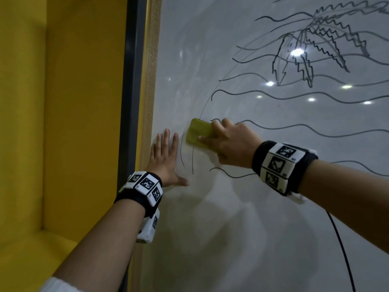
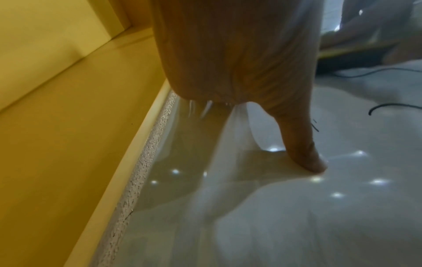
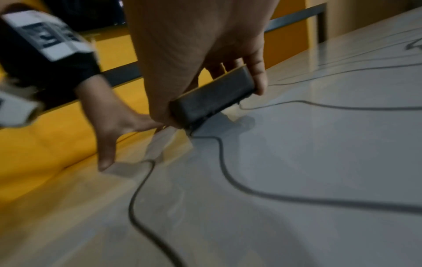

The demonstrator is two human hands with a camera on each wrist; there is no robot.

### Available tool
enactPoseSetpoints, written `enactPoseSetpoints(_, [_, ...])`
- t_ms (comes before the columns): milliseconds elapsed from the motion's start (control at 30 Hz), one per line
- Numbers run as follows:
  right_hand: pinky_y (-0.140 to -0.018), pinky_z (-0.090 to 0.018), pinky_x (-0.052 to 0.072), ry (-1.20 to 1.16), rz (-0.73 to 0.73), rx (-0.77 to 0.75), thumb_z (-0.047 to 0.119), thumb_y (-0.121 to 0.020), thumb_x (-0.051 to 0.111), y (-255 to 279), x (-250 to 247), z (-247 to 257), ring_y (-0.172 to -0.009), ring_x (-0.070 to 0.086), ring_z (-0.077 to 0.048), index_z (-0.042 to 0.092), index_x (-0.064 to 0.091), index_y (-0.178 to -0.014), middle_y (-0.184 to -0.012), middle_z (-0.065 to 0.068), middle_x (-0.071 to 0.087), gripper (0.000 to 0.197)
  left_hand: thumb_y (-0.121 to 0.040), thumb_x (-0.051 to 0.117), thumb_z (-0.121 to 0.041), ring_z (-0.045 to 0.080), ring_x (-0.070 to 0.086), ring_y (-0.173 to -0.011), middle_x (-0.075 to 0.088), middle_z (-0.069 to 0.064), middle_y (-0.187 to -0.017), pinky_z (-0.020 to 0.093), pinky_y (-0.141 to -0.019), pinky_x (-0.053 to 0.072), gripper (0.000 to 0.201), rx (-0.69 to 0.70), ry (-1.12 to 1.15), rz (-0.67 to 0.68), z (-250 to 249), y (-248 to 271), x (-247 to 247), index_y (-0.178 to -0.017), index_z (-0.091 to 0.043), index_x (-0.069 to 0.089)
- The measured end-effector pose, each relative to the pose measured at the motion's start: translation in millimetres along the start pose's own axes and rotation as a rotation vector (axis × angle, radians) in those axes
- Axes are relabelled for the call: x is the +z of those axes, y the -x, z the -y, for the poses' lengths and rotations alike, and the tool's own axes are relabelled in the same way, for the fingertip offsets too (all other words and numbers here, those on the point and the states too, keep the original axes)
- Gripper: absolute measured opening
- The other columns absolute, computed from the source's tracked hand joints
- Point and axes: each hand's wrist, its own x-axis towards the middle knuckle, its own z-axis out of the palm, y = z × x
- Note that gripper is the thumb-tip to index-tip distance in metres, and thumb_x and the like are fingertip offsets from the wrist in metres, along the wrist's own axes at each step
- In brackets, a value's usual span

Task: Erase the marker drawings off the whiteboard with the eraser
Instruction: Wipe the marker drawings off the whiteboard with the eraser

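Note:
The whiteboard [image 1: 231, 207] fills the right of the head view, with black wavy lines [image 1: 294, 127] and a zigzag palm-like sketch [image 1: 315, 39] drawn on it. My right hand [image 1: 227, 142] grips a yellow-green eraser [image 1: 199, 132] and presses it on the board at the left end of a wavy line. In the right wrist view the eraser [image 3: 212, 97] looks dark, its pad face on the board. My left hand [image 1: 166, 157] lies flat on the board with fingers straight, just left of the eraser; its thumb [image 2: 303, 144] touches the surface.
A textured board frame [image 1: 150, 81] and a dark post [image 1: 131, 81] run along the board's left edge. Beyond lies a yellow wall and ledge [image 1: 52, 144]. A black cable [image 1: 345, 260] hangs from the right wrist. Ceiling lights glare on the board [image 1: 296, 52].

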Motion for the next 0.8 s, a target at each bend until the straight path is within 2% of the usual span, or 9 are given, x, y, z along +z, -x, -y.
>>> enactPoseSetpoints(100, [-0.051, -0.028, 0.039, 0.0, 0.096, -0.132, 0.036, -0.075, 0.061, 12, 14, 25, -0.082, 0.056, -0.024, 0.035, 0.048, -0.134, -0.113, -0.009, 0.055, 0.06, -0.062, 0.073, -0.064, 0.026, -0.046, -0.125, -0.057, 0.005, -0.129, 0.044, -0.109, -0.019, 0.142, 0.001, 0.01, -0.002, -1, 2, 0, -0.123, -0.023, -0.049])
enactPoseSetpoints(200, [-0.053, -0.029, 0.043, 0.007, 0.074, -0.187, 0.037, -0.073, 0.064, 16, 18, 28, -0.083, 0.055, -0.025, 0.037, 0.048, -0.133, -0.111, -0.01, 0.054, 0.061, -0.063, 0.073, -0.063, 0.026, -0.046, -0.125, -0.057, 0.005, -0.129, 0.044, -0.11, -0.018, 0.142, 0.001, 0.014, 0.005, -1, 3, 0, -0.121, -0.023, -0.05])
enactPoseSetpoints(233, [-0.051, -0.028, 0.042, 0.016, 0.044, -0.138, 0.039, -0.07, 0.067, 13, 18, 20, -0.08, 0.055, -0.025, 0.038, 0.052, -0.13, -0.107, -0.01, 0.056, 0.062, -0.063, 0.073, -0.063, 0.026, -0.046, -0.125, -0.057, 0.005, -0.129, 0.044, -0.11, -0.018, 0.142, -0.003, 0.009, 0.004, -1, 2, 0, -0.12, -0.023, -0.05])
enactPoseSetpoints(333, [-0.041, -0.021, 0.036, -0.065, -0.1, 0.016, 0.038, -0.044, 0.08, 5, 9, 5, -0.059, 0.055, -0.024, 0.031, 0.071, -0.108, -0.085, -0.01, 0.061, 0.065, -0.062, 0.073, -0.063, 0.027, -0.045, -0.126, -0.056, 0.005, -0.131, 0.044, -0.11, -0.018, 0.142, -0.01, 0.009, 0.004, -1, 1, 0, -0.122, -0.023, -0.049])
enactPoseSetpoints(433, [-0.038, -0.021, 0.035, -0.082, -0.083, -0.049, 0.039, -0.037, 0.084, 12, 27, 24, -0.055, 0.055, -0.024, 0.027, 0.073, -0.104, -0.081, -0.01, 0.062, 0.069, -0.063, 0.072, -0.063, 0.027, -0.044, -0.127, -0.055, 0.006, -0.13, 0.044, -0.11, -0.017, 0.141, -0.007, 0.008, 0.002, 0, 2, 0, -0.124, -0.022, -0.048])
enactPoseSetpoints(567, [-0.046, -0.023, 0.038, -0.021, 0.005, -0.171, 0.045, -0.048, 0.079, 24, 40, 39, -0.063, 0.057, -0.018, 0.04, 0.067, -0.112, -0.087, -0.002, 0.063, 0.065, -0.064, 0.072, -0.063, 0.029, -0.043, -0.13, -0.056, 0.006, -0.13, 0.044, -0.111, -0.017, 0.14, 0.002, 0.01, 0.002, 0, 2, 0, -0.123, -0.022, -0.049])
enactPoseSetpoints(633, [-0.05, -0.023, 0.039, 0.005, -0.068, -0.094, 0.043, -0.053, 0.076, 13, 31, 23, -0.065, 0.056, -0.017, 0.042, 0.066, -0.112, -0.087, 0.001, 0.063, 0.06, -0.064, 0.072, -0.063, 0.028, -0.044, -0.128, -0.056, 0.006, -0.13, 0.045, -0.111, -0.018, 0.141, -0.004, 0.003, 0.001, 0, 2, 0, -0.122, -0.022, -0.049])
enactPoseSetpoints(733, [-0.052, -0.023, 0.04, -0.003, -0.17, 0.083, 0.042, -0.053, 0.075, -7, 13, -1, -0.062, 0.057, -0.017, 0.04, 0.068, -0.11, -0.085, -0.001, 0.064, 0.058, -0.062, 0.073, -0.063, 0.026, -0.045, -0.125, -0.056, 0.005, -0.13, 0.044, -0.11, -0.017, 0.142, -0.012, -0.004, 0.001, 0, -1, 1, -0.12, -0.023, -0.05])
enactPoseSetpoints(800, [-0.052, -0.023, 0.04, -0.033, -0.14, 0.127, 0.043, -0.051, 0.076, -13, 8, 0, -0.062, 0.057, -0.018, 0.038, 0.069, -0.108, -0.083, -0.002, 0.063, 0.058, -0.061, 0.073, -0.064, 0.026, -0.045, -0.125, -0.056, 0.004, -0.13, 0.044, -0.111, -0.017, 0.143, -0.009, -0.005, -0.004, 1, -1, 1, -0.12, -0.024, -0.05])
